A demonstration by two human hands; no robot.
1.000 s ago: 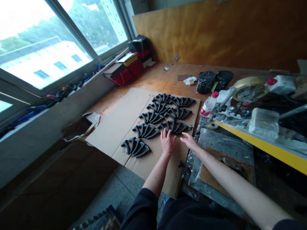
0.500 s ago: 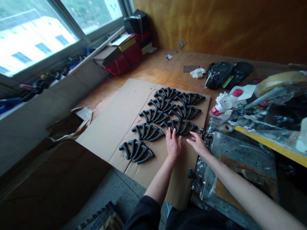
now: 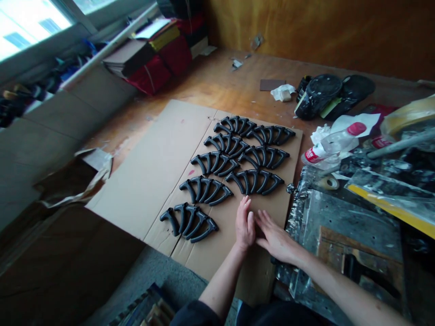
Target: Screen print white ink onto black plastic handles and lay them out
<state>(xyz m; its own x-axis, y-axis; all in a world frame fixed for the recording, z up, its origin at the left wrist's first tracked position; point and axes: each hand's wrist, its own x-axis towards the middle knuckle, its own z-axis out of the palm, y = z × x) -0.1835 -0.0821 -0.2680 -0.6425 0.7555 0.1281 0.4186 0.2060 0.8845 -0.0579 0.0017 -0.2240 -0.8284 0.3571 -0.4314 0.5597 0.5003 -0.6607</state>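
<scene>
My left hand (image 3: 245, 225) is over the cardboard sheet (image 3: 132, 158) with its fingers stretched out and nothing in it. Just right of it, my right hand (image 3: 276, 239) is also open, fingers extended toward the left palm; whether they touch I cannot tell. Beyond the fingertips lies a fanned group of glossy black curved, handle-like pieces (image 3: 255, 181). Several similar groups are laid in two columns on the cardboard; the nearest-left group (image 3: 189, 222) is at the front left.
At right, a clear bottle with a red cap (image 3: 340, 140) lies by black paint-smeared tubs (image 3: 321, 95). A tape roll (image 3: 329, 182) and a stained metal plate (image 3: 353, 222) are nearer. Red-wrapped stacks (image 3: 149, 72) stand back left, an open carton (image 3: 74, 217) front left.
Both hands have drawn back toward me, away from the nearest right-hand group. My right hand has moved left, close to my left hand. The camera view has shifted slightly.
</scene>
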